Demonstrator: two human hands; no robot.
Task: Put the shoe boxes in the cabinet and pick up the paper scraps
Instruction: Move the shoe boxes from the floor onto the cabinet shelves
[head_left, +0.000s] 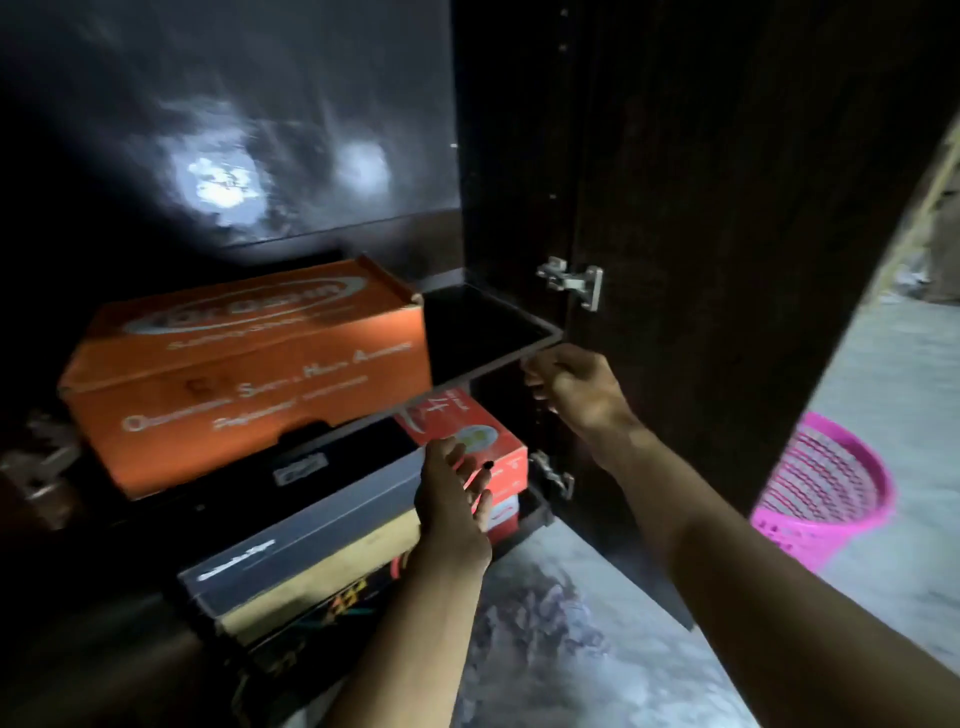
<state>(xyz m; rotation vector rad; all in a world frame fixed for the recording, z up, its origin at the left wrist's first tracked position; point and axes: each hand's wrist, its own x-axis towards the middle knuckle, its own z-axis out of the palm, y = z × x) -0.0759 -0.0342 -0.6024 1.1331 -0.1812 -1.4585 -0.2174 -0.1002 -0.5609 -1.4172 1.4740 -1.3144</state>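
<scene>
An orange shoe box (249, 374) rests on the upper shelf (498, 332) of the dark cabinet, its front end sticking out past the shelf edge. Below it, a grey-lidded tan box (311, 561) lies on dark boxes, and a red box (467, 431) stands on another red box at the right. My left hand (452, 499) is open, fingers apart, by the grey lid's right end and in front of the red box. My right hand (576, 389) is loosely curled under the shelf's right front corner; what it holds, if anything, is hidden.
The cabinet door (727, 260) stands open to the right, with metal hinges (571, 283) on its inner edge. A pink plastic basket (826, 488) sits on the grey mottled floor (571, 649) beyond the door. The cabinet interior is dim.
</scene>
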